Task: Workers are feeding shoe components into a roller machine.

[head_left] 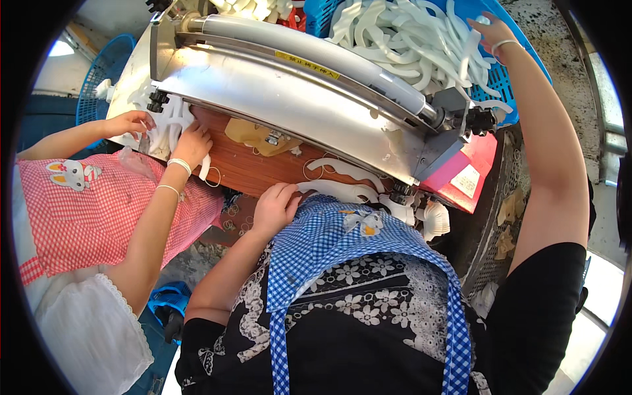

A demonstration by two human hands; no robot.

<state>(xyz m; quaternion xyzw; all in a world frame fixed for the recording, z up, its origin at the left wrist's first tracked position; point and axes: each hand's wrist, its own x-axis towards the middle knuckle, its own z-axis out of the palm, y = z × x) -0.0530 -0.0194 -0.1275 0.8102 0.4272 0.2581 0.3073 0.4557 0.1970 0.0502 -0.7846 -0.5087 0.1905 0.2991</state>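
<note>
My left hand (275, 209) is closed at the near edge of the brown tabletop, its fingers at the left end of a curved white strip (341, 191). Just beyond lies a second curved white strip (345, 169). Far to the right, my right hand (495, 36) reaches over a blue basket (507, 85) heaped with loose white strips (395, 39). Between its fingers is the top of one white strip (470, 58), which hangs down against the pile. My fingers partly hide both held ends.
A metal machine with a long roller (309, 56) spans the bench. At left, a co-worker's hands (191, 146) handle white pieces (168, 122). Thin rubber bands and a tan cloth-like piece (253, 135) lie on the brown tabletop (227, 158). A pink-red box (471, 171) sits right.
</note>
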